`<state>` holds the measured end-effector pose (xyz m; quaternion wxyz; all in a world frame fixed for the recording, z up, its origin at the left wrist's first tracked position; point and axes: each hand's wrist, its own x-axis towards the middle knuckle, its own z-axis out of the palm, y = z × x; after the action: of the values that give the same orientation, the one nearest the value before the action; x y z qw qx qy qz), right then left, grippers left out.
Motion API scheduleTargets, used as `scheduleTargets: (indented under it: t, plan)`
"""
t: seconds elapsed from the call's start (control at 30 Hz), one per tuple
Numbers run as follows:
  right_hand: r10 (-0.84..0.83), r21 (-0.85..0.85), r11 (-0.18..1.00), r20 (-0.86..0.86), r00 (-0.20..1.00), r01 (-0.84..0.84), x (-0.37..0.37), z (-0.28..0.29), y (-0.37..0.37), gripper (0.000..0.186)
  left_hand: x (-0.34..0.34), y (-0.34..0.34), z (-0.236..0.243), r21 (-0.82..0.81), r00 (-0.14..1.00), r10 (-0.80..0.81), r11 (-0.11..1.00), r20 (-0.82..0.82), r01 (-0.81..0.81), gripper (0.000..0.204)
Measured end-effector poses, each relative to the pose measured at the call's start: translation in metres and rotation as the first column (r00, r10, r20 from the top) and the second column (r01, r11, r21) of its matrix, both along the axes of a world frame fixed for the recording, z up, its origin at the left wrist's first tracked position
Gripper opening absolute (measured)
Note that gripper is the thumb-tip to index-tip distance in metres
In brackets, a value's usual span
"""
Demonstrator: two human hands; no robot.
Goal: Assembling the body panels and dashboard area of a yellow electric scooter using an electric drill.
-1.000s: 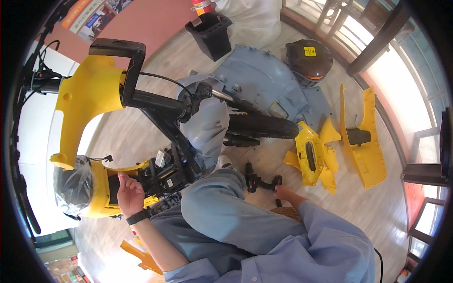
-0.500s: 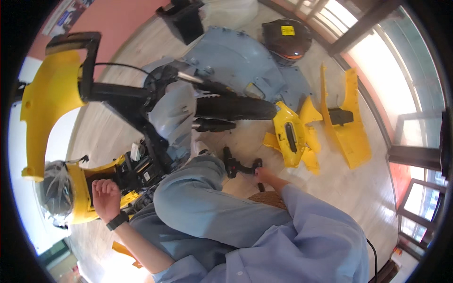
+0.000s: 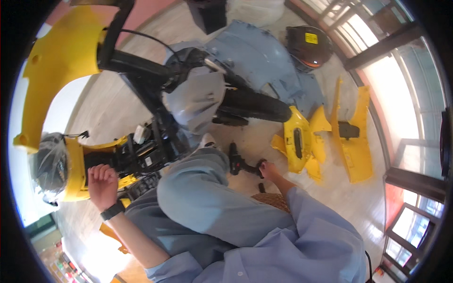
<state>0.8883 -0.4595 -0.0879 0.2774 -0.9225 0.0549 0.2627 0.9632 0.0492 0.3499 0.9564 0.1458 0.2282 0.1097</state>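
My right hand [image 3: 270,170] is closed on the battery end of a black cordless drill [image 3: 237,164], low over the floor in front of my knee. My left hand [image 3: 102,183], with a dark wristband below it, is raised with its fingers curled in and nothing visible in them. Beside it are the yellow rear body [image 3: 74,177] and the exposed black frame [image 3: 151,153] of a partly stripped scooter. The scooter's front wheel [image 3: 255,107] points to the right, under a grey inner fender [image 3: 197,99]. A yellow panel [image 3: 56,61] stays on the handlebar side.
Yellow body panels [image 3: 298,141] lie right of the wheel, with another long yellow panel [image 3: 353,141] beyond. Behind the wheel are a large grey-blue panel [image 3: 252,56], a dark helmet [image 3: 309,47] and a black bin [image 3: 206,16]. A woven brown seat [image 3: 273,202] shows beneath me.
The view has shifted, so the scooter's front and the panels sit differently in the picture. My right hand stays at the drill's battery end; my left hand remains raised and curled.
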Motion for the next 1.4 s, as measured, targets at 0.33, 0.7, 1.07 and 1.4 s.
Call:
scheduleTargets:
  t: [0.33, 0.7, 1.07, 1.4]
  plan:
    - [-0.612, -0.127, 0.747, 0.253, 0.749, 0.653, 0.067, 0.055, -0.056, 0.021, -0.025, 0.016, -0.013, 0.073, 0.998, 0.022, 0.997, -0.054, -0.018, 0.018]
    - [0.027, -0.262, 0.965, 0.015, 1.0, -0.023, 0.065, 0.019, -0.045, 0.047, -0.033, 0.023, -0.011, 0.048, 0.991, 0.103, 0.994, -0.08, -0.1, 0.019]
    - [0.187, -0.3, 0.917, -0.254, 0.949, -0.261, 0.045, 0.004, -0.041, 0.034, -0.031, 0.026, -0.012, 0.026, 0.999, 0.035, 0.999, -0.037, -0.034, 0.018]
    - [0.13, -0.363, 0.918, -0.103, 0.986, -0.159, 0.03, 0.0, -0.044, 0.026, -0.038, 0.025, -0.022, 0.034, 0.998, 0.039, 0.999, -0.047, -0.037, 0.019]
